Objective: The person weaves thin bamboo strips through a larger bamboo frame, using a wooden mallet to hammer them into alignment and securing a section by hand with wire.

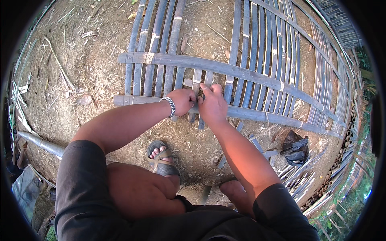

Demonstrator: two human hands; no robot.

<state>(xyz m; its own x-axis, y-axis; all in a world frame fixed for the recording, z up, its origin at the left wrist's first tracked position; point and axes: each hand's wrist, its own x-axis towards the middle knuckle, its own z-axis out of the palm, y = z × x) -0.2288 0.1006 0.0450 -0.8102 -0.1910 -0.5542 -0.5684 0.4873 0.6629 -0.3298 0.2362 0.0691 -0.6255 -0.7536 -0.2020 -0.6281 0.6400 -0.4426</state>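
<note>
A bamboo lattice of long upright slats (175, 36) is crossed by a curved upper rail (193, 62) and a lower rail (136, 100). My left hand (181, 101), a metal chain bracelet at its wrist, is closed against the lower rail; what its fingers pinch is hidden. Right beside it, my right hand (213, 105) is curled over the same rail, its fingertips bent at two short bamboo strips (197, 76) between the rails. Whatever lies within those fingers is too small to make out. The strips' lower ends stick out below the rail.
More slatted lattice (277, 44) spreads to the right. A black plastic bag (295, 148) lies on the dirt near loose bamboo strips (297, 176). Cut bamboo poles (341, 154) are stacked at the far right. My sandalled foot (163, 158) stands below the lower rail.
</note>
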